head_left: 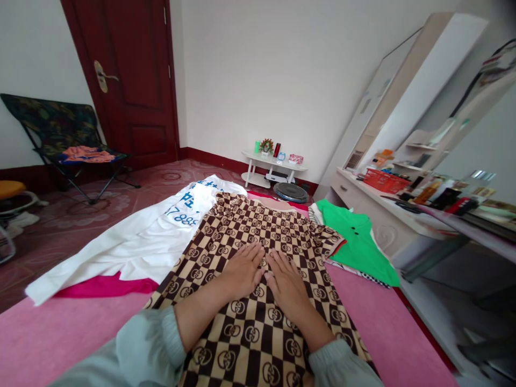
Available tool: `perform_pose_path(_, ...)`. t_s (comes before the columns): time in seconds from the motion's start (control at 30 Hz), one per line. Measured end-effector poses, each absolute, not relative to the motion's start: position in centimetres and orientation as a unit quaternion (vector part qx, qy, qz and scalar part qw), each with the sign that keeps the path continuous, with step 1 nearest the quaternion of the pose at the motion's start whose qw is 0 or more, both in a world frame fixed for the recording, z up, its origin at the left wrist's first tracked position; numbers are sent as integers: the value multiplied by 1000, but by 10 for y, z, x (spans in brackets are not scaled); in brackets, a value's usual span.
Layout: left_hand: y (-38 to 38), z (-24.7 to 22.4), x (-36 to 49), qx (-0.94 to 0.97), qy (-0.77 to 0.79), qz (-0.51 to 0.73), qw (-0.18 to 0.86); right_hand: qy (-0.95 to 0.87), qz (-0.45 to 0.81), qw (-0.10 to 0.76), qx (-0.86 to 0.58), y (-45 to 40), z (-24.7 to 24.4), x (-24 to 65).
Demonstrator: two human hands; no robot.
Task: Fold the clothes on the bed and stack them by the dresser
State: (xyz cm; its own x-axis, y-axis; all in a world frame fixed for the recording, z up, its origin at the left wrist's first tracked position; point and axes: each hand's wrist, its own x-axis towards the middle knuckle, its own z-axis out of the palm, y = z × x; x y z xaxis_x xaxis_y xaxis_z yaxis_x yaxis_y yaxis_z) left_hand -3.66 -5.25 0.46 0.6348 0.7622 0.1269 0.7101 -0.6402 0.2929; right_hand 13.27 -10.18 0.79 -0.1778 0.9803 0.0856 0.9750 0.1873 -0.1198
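A brown and beige checkered shirt [252, 336] with a repeated logo print lies spread out on a pink bed cover [387, 322]. Both my hands rest flat on its middle, side by side. My left hand [244, 270] has its fingers stretched forward. My right hand [286, 284] lies close beside it, fingers also extended. On the left, a white long-sleeved garment [149, 236] with blue lettering lies partly beneath the checkered shirt, over a magenta cloth [107, 286]. To the right, a green garment [350, 231] with dark buttons lies on other clothing.
Beyond the bed stands a low white table [260, 158] with small items. A dressing table [363, 199] with a red basket [385, 181] and bottles runs along the right. At the left are a folding chair [52, 121] holding orange cloth, and a dark red door [133, 70].
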Motion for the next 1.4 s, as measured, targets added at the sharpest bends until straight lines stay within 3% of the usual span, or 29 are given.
perform_pose_path(1.03, -39, -6, -38, 825, 547, 97, 101, -695, 20, 77, -715, -101, 1, 143)
perform_pose_path(1.23, -28, -10, -34, 798, 587, 123, 63, -691, -28, 57, -720, -100, 9, 134)
perform_pose_path(1.4, -28, -4, -34, 794, 588, 136, 73, -701, -43, -40, -710, -76, 52, 98)
